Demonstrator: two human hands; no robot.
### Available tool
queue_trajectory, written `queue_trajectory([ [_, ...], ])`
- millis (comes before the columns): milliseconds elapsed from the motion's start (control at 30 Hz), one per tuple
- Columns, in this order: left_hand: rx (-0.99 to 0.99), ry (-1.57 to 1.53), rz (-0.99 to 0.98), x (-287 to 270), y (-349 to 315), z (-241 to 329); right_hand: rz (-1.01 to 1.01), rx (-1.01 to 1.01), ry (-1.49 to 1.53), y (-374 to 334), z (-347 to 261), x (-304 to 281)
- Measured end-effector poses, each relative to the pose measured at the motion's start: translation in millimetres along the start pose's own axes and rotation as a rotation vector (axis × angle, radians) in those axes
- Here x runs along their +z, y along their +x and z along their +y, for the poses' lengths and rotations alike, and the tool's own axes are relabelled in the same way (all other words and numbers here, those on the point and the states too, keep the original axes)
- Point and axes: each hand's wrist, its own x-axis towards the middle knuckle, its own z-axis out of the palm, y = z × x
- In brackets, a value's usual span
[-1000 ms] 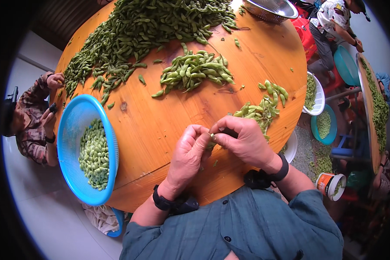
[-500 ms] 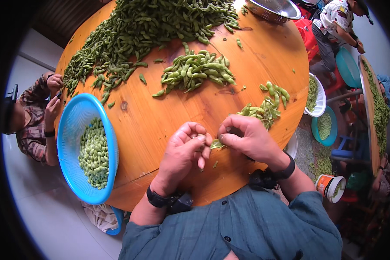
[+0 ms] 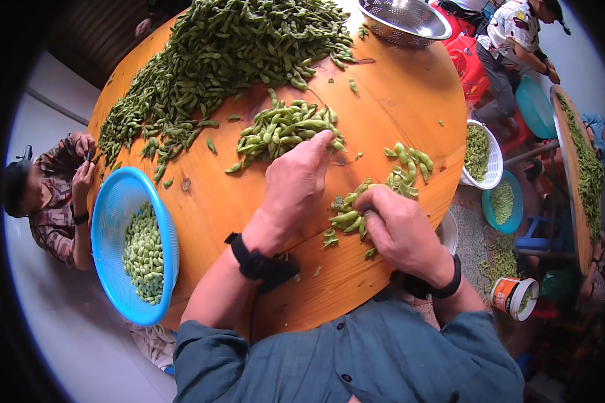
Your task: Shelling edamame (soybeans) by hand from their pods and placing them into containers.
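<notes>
A: What could be going wrong from here?

B: Mixing, I'd say. The left hand (image 3: 294,178) is hovering over or touching the near side of the plump pod pile (image 3: 275,131); I'm not able to tell which. The right hand (image 3: 407,232) is resting at the looser pod heap (image 3: 402,178). Both are lying near each other on the counter (image 3: 215,201), so a careless sweep could be dragging pods across.

A: And spilling?

B: That heap is lying near the counter's right edge; a shove could be sending pods over. The blue basket (image 3: 111,228) of shelled beans (image 3: 143,258) is sitting at the left edge, where a knock could be tipping it.

A: Are the hands gripping anything?

B: I'm not able to tell. The left is showing its back and hiding most fingers; the right is looking half closed, its fingertips obscured.

A: What else is hiding?

B: The counter is covering part of a white bowl (image 3: 451,232). The view's top is cutting off the big pod mound (image 3: 228,60) and metal colander (image 3: 410,17). I'm not making out what the co-worker (image 3: 47,232) is holding.
</notes>
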Motion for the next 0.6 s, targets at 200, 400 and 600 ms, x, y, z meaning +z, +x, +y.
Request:
queue_trajectory([
  [200,0.01,0.314,-0.103,3,5,-9,-0.052,-0.058,0.132,-5,3,6],
  [400,0.058,0.129,0.016,-18,-7,-10,-0.035,0.069,0.2,-6,0,10],
  [600,0.046,0.433,-0.213,-2,3,-2,-0.087,-0.028,0.201,-5,0,23],
])
